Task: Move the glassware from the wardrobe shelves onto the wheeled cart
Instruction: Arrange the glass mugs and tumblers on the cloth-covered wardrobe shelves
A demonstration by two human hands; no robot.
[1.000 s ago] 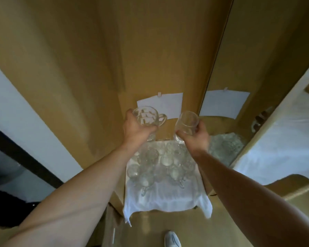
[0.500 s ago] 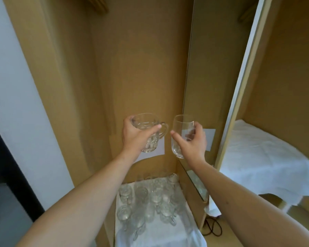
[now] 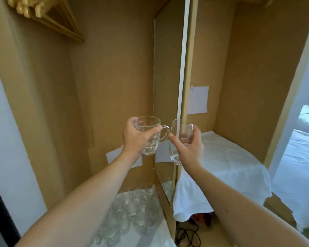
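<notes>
My left hand (image 3: 136,138) grips a dimpled glass mug (image 3: 151,134) with its handle pointing right. My right hand (image 3: 189,148) holds a plain clear tumbler (image 3: 179,139) upright beside it. Both are raised at chest height in front of the wardrobe's middle divider (image 3: 183,72). Below my left arm, several more glasses (image 3: 132,211) stand on a white cloth (image 3: 161,234) on the low left shelf. No wheeled cart is in view.
A white cloth (image 3: 230,166) covers the shelf in the right wardrobe bay. Wooden hangers (image 3: 48,16) hang at the top left. Black cables (image 3: 187,234) lie on the floor under the right shelf. A bed (image 3: 300,157) shows through the opening at right.
Both hands lifted the mug and tumbler up and away from the low shelf. My view tilted upward and to the right, bringing the right bay and the hangers into sight.
</notes>
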